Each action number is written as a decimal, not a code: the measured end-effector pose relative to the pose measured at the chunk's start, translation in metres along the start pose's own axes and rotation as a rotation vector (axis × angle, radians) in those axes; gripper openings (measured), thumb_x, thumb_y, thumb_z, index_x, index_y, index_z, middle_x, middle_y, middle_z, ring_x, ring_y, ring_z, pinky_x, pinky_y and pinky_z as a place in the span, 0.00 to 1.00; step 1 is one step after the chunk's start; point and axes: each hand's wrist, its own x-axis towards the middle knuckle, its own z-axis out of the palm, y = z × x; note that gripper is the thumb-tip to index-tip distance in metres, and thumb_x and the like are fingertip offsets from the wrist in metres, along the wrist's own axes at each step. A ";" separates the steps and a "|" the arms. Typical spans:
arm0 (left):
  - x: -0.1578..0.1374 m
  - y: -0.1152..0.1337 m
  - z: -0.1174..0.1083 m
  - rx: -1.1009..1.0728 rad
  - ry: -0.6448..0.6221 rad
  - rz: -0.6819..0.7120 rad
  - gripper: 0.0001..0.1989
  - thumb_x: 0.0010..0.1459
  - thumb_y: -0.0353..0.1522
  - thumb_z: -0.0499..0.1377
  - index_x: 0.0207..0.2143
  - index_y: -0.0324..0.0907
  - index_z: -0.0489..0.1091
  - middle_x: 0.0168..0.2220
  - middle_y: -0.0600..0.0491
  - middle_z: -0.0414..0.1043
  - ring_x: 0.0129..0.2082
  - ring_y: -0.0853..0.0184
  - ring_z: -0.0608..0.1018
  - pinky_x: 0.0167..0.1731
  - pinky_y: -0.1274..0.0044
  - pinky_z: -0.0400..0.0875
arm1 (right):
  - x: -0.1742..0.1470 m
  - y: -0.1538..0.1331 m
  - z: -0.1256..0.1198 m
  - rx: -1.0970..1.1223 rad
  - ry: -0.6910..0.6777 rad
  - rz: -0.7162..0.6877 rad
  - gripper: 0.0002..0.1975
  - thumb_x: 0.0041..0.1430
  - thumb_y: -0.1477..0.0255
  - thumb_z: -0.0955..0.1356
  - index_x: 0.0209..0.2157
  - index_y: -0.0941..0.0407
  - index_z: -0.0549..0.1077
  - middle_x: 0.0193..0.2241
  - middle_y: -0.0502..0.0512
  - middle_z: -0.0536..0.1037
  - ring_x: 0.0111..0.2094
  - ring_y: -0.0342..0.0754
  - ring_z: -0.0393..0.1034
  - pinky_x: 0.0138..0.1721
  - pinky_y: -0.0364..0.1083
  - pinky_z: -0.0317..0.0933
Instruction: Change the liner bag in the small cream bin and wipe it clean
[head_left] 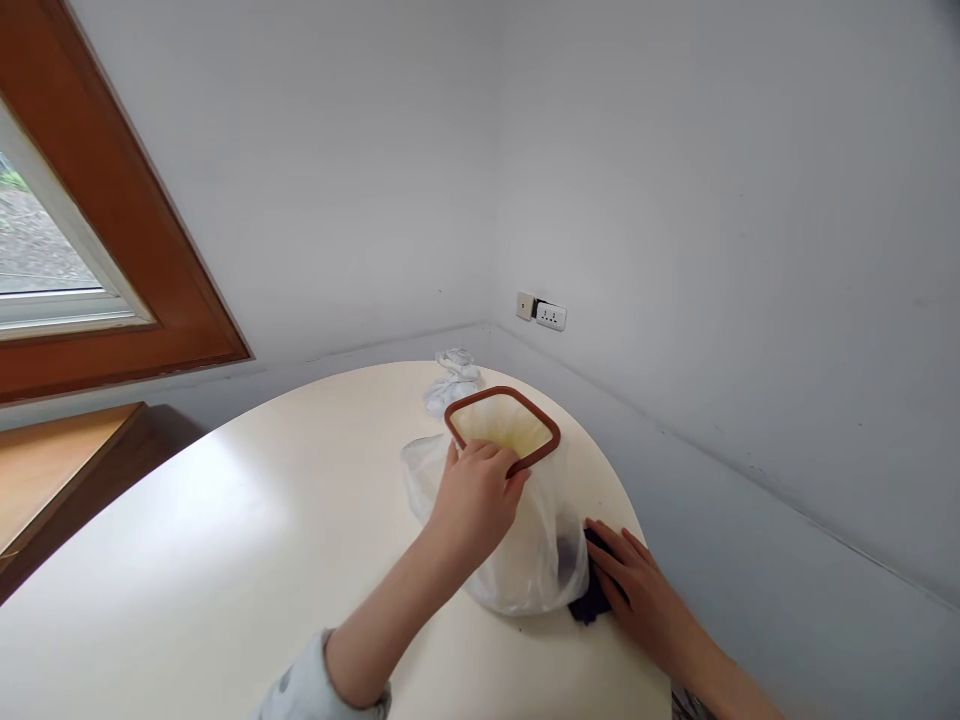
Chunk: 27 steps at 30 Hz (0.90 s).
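Note:
A small wastebasket with a brown, rounded-square rim (541,408) stands on the white table, pale yellowish inside. A translucent white plastic bag (517,570) drapes around its outside and spreads onto the tabletop. My left hand (480,490) is closed over the near edge of the rim, fingertips reaching inside. To the right, my right hand (634,585) presses on a crumpled black cloth (590,603) at the table's edge, fingers bent over it. The cloth lies against the bag, and part of it is hidden under the hand.
A crumpled white plastic bag (452,380) lies behind the wastebasket on the rounded table (225,540). Grey walls meet in the corner behind, with a socket (551,317) on the right one. At the left are a wooden-framed window (187,300) and a wooden surface (60,460).

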 end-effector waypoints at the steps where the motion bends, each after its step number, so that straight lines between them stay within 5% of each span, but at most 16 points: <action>1: 0.005 0.004 0.005 0.005 0.000 0.010 0.13 0.60 0.34 0.48 0.26 0.41 0.66 0.28 0.50 0.70 0.35 0.60 0.71 0.43 0.63 0.62 | 0.001 0.001 0.000 -0.009 -0.003 -0.008 0.22 0.61 0.72 0.54 0.54 0.49 0.65 0.60 0.54 0.57 0.61 0.50 0.49 0.60 0.58 0.45; 9: 0.036 0.025 0.034 0.057 0.033 0.010 0.13 0.60 0.35 0.48 0.29 0.39 0.68 0.31 0.45 0.73 0.39 0.56 0.71 0.46 0.57 0.58 | 0.021 0.016 -0.009 -0.012 -0.016 -0.100 0.22 0.58 0.78 0.55 0.48 0.49 0.70 0.58 0.56 0.59 0.62 0.52 0.47 0.59 0.58 0.46; 16: 0.046 0.030 0.053 0.057 0.157 -0.004 0.11 0.61 0.34 0.48 0.33 0.41 0.69 0.35 0.50 0.72 0.43 0.60 0.71 0.54 0.53 0.50 | 0.044 0.022 -0.011 -0.006 0.034 -0.092 0.20 0.55 0.80 0.55 0.39 0.54 0.74 0.52 0.57 0.67 0.53 0.52 0.61 0.53 0.55 0.56; 20: 0.020 0.012 0.034 0.028 0.211 0.041 0.18 0.61 0.37 0.48 0.53 0.45 0.57 0.56 0.46 0.59 0.56 0.60 0.62 0.56 0.50 0.43 | 0.042 0.036 -0.020 -0.137 0.157 -0.051 0.21 0.53 0.79 0.56 0.44 0.54 0.71 0.51 0.58 0.68 0.50 0.54 0.65 0.49 0.56 0.60; 23: -0.018 -0.023 0.002 0.124 0.158 0.021 0.24 0.62 0.40 0.46 0.59 0.45 0.48 0.61 0.44 0.51 0.61 0.60 0.55 0.58 0.52 0.38 | 0.032 0.038 -0.045 -0.204 0.382 0.004 0.17 0.56 0.74 0.57 0.40 0.56 0.73 0.44 0.58 0.74 0.42 0.53 0.70 0.44 0.56 0.63; 27: -0.087 -0.074 -0.042 0.262 -0.021 -0.027 0.33 0.61 0.46 0.44 0.63 0.46 0.35 0.65 0.46 0.38 0.64 0.57 0.45 0.59 0.54 0.35 | 0.024 -0.004 -0.078 -0.128 0.680 -0.084 0.13 0.57 0.73 0.58 0.39 0.55 0.72 0.37 0.56 0.76 0.39 0.51 0.69 0.41 0.52 0.64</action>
